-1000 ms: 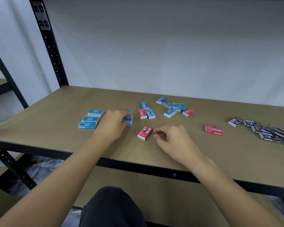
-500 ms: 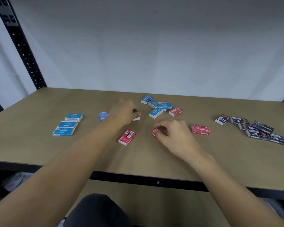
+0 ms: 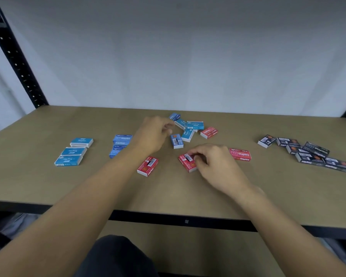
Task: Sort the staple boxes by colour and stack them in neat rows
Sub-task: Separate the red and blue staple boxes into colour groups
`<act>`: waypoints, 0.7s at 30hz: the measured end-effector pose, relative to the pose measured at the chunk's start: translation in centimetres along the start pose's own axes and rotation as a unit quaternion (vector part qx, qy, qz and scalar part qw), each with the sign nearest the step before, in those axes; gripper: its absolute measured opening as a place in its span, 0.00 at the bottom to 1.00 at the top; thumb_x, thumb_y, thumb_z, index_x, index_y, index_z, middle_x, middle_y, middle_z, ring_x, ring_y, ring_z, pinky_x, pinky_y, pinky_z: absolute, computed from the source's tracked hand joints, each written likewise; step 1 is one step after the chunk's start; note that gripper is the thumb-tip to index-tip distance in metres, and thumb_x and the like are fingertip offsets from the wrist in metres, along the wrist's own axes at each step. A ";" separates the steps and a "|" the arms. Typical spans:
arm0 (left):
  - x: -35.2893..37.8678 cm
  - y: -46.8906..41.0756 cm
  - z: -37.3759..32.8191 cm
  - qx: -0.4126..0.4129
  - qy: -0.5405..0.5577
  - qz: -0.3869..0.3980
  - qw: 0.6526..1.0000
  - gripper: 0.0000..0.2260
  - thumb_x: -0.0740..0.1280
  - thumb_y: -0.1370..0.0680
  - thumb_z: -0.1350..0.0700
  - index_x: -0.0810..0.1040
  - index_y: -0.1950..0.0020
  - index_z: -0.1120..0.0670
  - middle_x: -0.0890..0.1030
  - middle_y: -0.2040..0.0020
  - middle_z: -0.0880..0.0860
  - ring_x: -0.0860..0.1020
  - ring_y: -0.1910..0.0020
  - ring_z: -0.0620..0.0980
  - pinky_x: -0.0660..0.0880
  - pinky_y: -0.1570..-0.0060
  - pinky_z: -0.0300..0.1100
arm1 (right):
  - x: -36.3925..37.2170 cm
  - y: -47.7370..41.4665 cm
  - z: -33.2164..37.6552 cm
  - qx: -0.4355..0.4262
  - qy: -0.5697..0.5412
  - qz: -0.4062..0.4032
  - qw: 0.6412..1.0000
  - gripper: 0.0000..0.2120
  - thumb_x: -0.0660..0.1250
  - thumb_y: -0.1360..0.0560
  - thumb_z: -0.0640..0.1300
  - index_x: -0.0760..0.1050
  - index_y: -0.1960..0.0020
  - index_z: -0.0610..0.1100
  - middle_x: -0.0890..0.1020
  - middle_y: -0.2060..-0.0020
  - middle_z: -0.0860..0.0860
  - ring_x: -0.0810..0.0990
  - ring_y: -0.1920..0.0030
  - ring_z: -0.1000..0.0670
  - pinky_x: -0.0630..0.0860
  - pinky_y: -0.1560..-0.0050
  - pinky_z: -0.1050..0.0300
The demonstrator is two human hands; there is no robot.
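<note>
Tan and flat, the surface (image 3: 48,186) carries staple boxes in loose groups by colour. Near its middle the right hand (image 3: 214,163) pinches a red box (image 3: 186,163) between thumb and curled fingers. The box shows its barcode, and I cannot tell whether it is lifted or resting on the surface.

A second red box (image 3: 147,165) lies to its left, also barcode up, just beside the left forearm. A third red box (image 3: 240,154) lies just right of the right hand, label up. A fourth red box (image 3: 208,132) sits farther back at the edge of a blue cluster (image 3: 195,125).

That cluster is five boxes lying at odd angles, some touching. The nearest of them, a blue box with a barcode (image 3: 176,141), lies just beside the left hand (image 3: 154,134). The left hand hangs over the surface with its fingers curled toward the cluster; I cannot tell whether it holds or touches anything.

Behind the left forearm is a dark blue stack (image 3: 121,141), partly hidden. Farther left, light blue boxes (image 3: 73,151) lie in a rough row, well apart from the rest. At the far right, black boxes (image 3: 310,157) lie in an untidy string, several overlapping.

A white wall (image 3: 188,56) rises behind, with a black perforated post (image 3: 18,62) at the left.
</note>
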State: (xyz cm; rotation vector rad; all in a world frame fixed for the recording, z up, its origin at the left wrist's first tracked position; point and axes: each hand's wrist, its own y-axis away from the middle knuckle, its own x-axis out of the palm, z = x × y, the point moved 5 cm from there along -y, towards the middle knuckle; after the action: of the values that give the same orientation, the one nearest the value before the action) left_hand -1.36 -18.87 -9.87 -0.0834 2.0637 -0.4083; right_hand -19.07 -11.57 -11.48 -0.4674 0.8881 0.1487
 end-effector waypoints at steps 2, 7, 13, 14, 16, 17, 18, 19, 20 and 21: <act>-0.9 1.1 0.4 -0.001 -0.022 0.011 1.000 0.11 0.67 0.23 0.60 0.81 0.41 0.52 0.84 0.45 0.50 0.79 0.51 0.43 0.68 0.50 0.32 | 0.3 0.0 -0.1 0.005 -0.022 0.007 1.000 0.11 0.64 0.24 0.39 0.83 0.50 0.48 0.85 0.59 0.53 0.82 0.61 0.61 0.79 0.52 0.58; -3.0 7.6 -1.1 0.011 -0.003 -0.047 0.999 0.08 0.68 0.23 0.58 0.83 0.46 0.52 0.82 0.56 0.46 0.75 0.62 0.39 0.69 0.59 0.27 | 0.7 0.6 0.4 0.010 -0.002 -0.007 1.000 0.09 0.70 0.27 0.52 0.81 0.48 0.52 0.80 0.59 0.54 0.79 0.58 0.54 0.78 0.56 0.52; 0.2 13.4 -4.0 0.086 0.021 0.011 0.996 0.07 0.69 0.25 0.57 0.83 0.48 0.50 0.82 0.53 0.44 0.78 0.54 0.40 0.68 0.51 0.26 | -0.1 1.2 -0.8 0.031 0.069 -0.010 0.997 0.08 0.68 0.32 0.42 0.82 0.54 0.47 0.84 0.59 0.51 0.81 0.57 0.48 0.79 0.56 0.50; 0.6 13.4 -4.2 0.090 0.021 0.021 0.995 0.08 0.69 0.24 0.57 0.83 0.47 0.51 0.83 0.50 0.44 0.78 0.51 0.40 0.66 0.49 0.22 | -0.6 1.6 -1.5 0.040 0.069 -0.012 0.997 0.11 0.68 0.32 0.42 0.83 0.51 0.48 0.85 0.58 0.51 0.82 0.56 0.49 0.79 0.54 0.51; 1.2 13.2 -5.0 0.104 0.021 0.039 0.994 0.09 0.69 0.24 0.57 0.83 0.44 0.52 0.82 0.45 0.45 0.78 0.46 0.40 0.62 0.44 0.20 | -1.9 2.6 -2.8 0.049 0.080 -0.018 0.995 0.12 0.68 0.32 0.42 0.83 0.50 0.49 0.85 0.57 0.52 0.81 0.56 0.50 0.79 0.53 0.51; 1.5 13.0 -5.5 0.115 0.019 0.048 0.992 0.10 0.68 0.24 0.57 0.83 0.43 0.52 0.82 0.43 0.45 0.77 0.44 0.40 0.63 0.42 0.22 | -2.4 3.1 -3.5 0.053 0.086 -0.021 0.995 0.12 0.68 0.32 0.42 0.83 0.50 0.50 0.85 0.57 0.53 0.81 0.56 0.50 0.79 0.53 0.50; 1.9 12.8 -6.1 0.125 0.018 0.055 0.991 0.11 0.68 0.23 0.56 0.83 0.42 0.52 0.81 0.42 0.45 0.77 0.42 0.40 0.65 0.40 0.25 | -3.1 3.6 -4.1 0.058 0.089 -0.025 0.994 0.12 0.68 0.31 0.42 0.83 0.49 0.51 0.84 0.57 0.53 0.81 0.56 0.50 0.79 0.53 0.49; 2.2 12.6 -6.6 0.132 0.017 0.058 0.989 0.11 0.68 0.23 0.56 0.82 0.41 0.52 0.81 0.40 0.45 0.77 0.41 0.40 0.66 0.39 0.28 | -3.6 4.1 -4.7 0.062 0.091 -0.030 0.994 0.12 0.68 0.31 0.42 0.83 0.49 0.51 0.84 0.56 0.53 0.81 0.56 0.50 0.79 0.52 0.49; 2.6 12.4 -7.2 0.137 0.017 0.058 0.989 0.12 0.67 0.23 0.55 0.82 0.41 0.51 0.81 0.40 0.44 0.77 0.41 0.40 0.67 0.39 0.30 | -4.2 4.4 -5.4 0.066 0.092 -0.038 0.993 0.12 0.69 0.30 0.41 0.83 0.49 0.52 0.85 0.55 0.53 0.82 0.55 0.49 0.79 0.51 0.49; 2.9 12.1 -7.7 0.139 0.018 0.057 0.988 0.12 0.67 0.23 0.55 0.82 0.40 0.51 0.80 0.39 0.44 0.77 0.41 0.40 0.67 0.39 0.30 | -4.8 4.7 -6.1 0.068 0.091 -0.049 0.992 0.12 0.69 0.30 0.40 0.83 0.49 0.52 0.85 0.53 0.53 0.82 0.53 0.49 0.79 0.50 0.49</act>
State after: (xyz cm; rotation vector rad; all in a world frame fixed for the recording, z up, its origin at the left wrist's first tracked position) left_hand -8.09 -6.16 -12.72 0.2101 2.0147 -0.6258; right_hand -27.87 -9.84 -12.59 -0.4016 1.0448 -0.0452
